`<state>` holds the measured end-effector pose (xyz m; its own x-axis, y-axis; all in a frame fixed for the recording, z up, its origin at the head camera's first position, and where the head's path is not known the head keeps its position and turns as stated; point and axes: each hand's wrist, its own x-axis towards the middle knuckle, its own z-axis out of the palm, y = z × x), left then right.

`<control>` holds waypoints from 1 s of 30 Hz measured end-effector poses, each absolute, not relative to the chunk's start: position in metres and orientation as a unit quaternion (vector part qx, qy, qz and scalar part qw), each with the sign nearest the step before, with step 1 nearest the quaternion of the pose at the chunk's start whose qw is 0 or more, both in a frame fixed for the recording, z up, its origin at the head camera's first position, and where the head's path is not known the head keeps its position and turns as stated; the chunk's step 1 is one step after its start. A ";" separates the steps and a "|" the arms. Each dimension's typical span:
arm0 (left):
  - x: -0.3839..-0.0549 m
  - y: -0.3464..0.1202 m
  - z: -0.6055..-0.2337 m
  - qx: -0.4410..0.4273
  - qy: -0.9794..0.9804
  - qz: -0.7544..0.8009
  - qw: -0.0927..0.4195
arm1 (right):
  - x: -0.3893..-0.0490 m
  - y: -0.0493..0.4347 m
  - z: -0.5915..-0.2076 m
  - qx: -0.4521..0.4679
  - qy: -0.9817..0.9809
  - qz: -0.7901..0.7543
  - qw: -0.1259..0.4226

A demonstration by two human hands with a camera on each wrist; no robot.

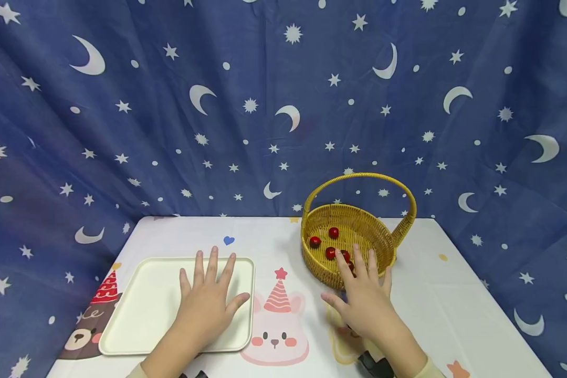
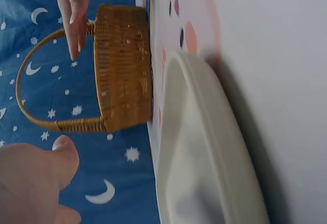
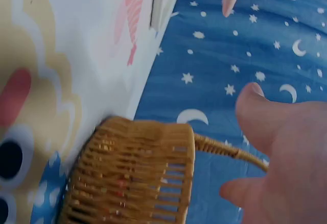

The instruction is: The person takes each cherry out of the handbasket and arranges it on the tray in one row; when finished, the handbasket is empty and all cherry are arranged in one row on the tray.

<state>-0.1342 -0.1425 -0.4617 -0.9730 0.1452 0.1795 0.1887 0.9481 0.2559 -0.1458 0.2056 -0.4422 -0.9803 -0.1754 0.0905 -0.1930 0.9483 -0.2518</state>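
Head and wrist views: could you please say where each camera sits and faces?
Head: on the head, facing forward and down at tray, basket, left hand and right hand.
Left wrist: worn there, facing across tray to basket; both hands show.
Right wrist: worn there, facing basket and curtain; both hands partly show.
Wrist views share basket and curtain.

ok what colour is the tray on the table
The tray is plain off-white, seen best in the head view.

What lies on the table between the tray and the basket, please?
In the head view, only a flat print: a pink animal with a striped hat. No object stands between tray and basket.
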 end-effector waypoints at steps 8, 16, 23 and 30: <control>-0.153 -0.102 -0.451 -0.163 -0.952 -0.253 0.060 | -0.154 0.237 -0.436 0.066 -0.967 0.238 0.068; -0.187 -0.053 -0.436 -0.232 -0.894 -0.377 0.075 | -0.173 0.274 -0.433 -0.042 -0.932 0.338 0.121; -0.222 -0.009 -0.431 -0.247 -0.861 -0.443 0.010 | -0.188 0.300 -0.449 -0.124 -0.876 0.456 0.096; -0.251 0.026 -0.430 -0.263 -0.857 -0.440 -0.060 | -0.210 0.314 -0.461 -0.162 -0.772 0.614 0.029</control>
